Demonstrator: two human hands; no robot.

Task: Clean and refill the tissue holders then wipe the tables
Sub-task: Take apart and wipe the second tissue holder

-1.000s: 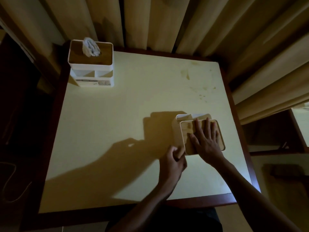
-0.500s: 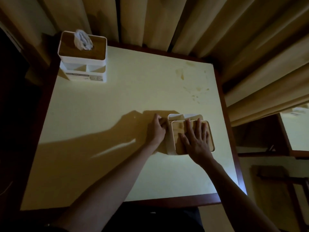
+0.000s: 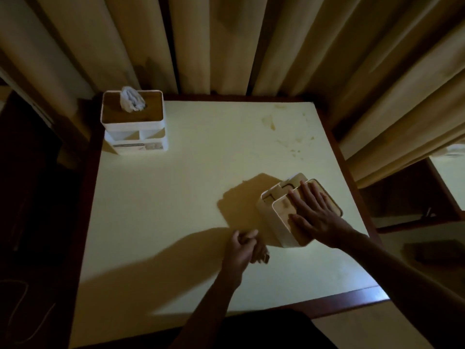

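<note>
A right hand (image 3: 318, 217) lies spread and flat on the lid of a tissue holder (image 3: 279, 222) at four o'clock on the surface (image 3: 176, 197), the left hand (image 3: 245, 248) loosely curled beside it, seemingly empty; firm downward pressure should steady the box.

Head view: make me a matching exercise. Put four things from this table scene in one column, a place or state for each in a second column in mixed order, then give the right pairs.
Things:
1. far tissue holder
2. near tissue holder
3. left hand
4. brown stains

Places or states:
A. fingers curled, beside the near holder, not on it
B. under the flat right hand, no tissue showing
C. far right part of the table top
D. far left corner, white tissue sticking out of its lid

Pairs: 1-D, 2-B, 3-A, 4-C
</note>
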